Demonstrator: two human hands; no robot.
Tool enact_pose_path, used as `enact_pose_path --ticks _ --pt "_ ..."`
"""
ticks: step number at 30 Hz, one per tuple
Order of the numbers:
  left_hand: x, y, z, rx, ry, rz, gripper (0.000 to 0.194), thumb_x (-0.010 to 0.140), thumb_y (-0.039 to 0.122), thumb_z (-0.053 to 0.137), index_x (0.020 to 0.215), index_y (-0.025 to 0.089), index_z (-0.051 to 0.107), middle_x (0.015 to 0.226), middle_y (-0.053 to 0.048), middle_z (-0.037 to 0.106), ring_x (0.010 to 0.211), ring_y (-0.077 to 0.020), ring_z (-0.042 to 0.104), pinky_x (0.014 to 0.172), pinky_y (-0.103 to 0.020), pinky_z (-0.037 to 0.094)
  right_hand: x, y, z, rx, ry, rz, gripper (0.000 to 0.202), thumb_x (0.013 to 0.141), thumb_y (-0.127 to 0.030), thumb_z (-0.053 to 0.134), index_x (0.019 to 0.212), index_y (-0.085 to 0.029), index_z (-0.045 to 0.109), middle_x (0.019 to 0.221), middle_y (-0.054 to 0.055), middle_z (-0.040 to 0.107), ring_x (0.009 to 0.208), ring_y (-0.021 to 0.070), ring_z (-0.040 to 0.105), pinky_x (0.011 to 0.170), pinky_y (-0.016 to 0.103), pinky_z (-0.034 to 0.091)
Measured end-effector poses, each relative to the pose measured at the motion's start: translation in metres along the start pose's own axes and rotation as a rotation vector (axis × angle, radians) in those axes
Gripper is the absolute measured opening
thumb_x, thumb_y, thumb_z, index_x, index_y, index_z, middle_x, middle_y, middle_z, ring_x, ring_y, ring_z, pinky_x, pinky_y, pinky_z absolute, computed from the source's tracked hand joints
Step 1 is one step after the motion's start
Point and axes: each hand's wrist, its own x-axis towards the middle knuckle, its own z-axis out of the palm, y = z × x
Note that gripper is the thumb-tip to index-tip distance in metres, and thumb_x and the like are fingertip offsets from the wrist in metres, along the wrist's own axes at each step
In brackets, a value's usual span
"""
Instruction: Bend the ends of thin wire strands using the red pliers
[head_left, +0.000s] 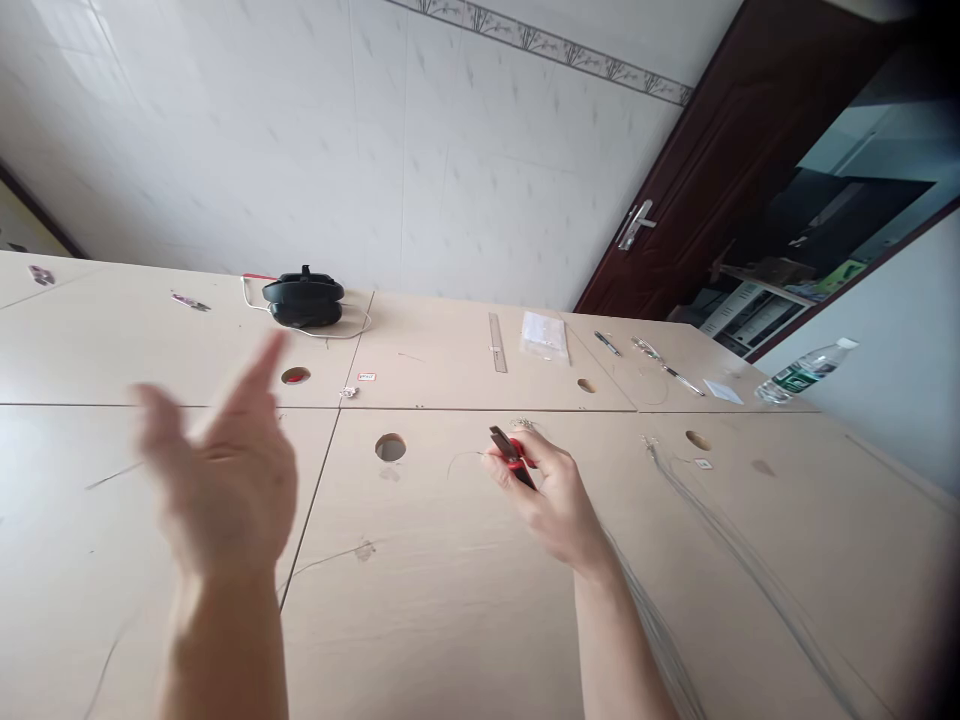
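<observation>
My left hand (229, 480) is raised over the left part of the table, blurred, its thumb and fingers apart and nothing in it. Red-handled pliers (514, 460) are held in my right hand (551, 495), with their dark jaws pointing up and to the left. A thin curved wire (457, 460) sticks out leftward from beside the fingertips of that hand. Just behind the hand lies a small tangle of fine wire (523, 424). Long strands of wire (652, 610) run along the table beside my right forearm.
On the pale table (420, 610) are a black case with a white cable (304, 298), a ruler (497, 343), a plastic bag (545, 336), pens (607, 343) and a water bottle (806, 372). Round holes (391, 447) pierce the tabletop. More wire strands (750, 570) lie at right.
</observation>
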Motion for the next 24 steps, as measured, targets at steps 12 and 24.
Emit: enact_pose_path --ticks 12,24 --pt "-0.004 -0.031 0.043 0.184 -1.040 -0.364 0.039 0.081 0.044 0.071 0.111 0.019 0.069 0.091 -0.008 0.074 0.077 -0.0172 0.066 0.072 -0.029 0.053 -0.002 -0.007 -0.004 0.058 0.033 -0.041 0.016 0.094 -0.024 0.056 0.079 -0.022 0.053 0.074 -0.002 0.048 0.071 0.0141 0.049 0.069 0.027 0.042" --pt "-0.039 -0.028 0.039 -0.174 -1.281 -0.418 0.062 0.071 0.077 0.053 0.069 0.019 0.077 0.044 -0.010 0.062 0.025 -0.0125 0.033 0.027 -0.031 0.028 -0.002 -0.007 0.006 0.117 0.067 -0.047 0.016 0.093 -0.022 0.054 0.077 -0.023 0.051 0.072 -0.002 0.044 0.070 0.0141 0.044 0.067 0.027 0.039"
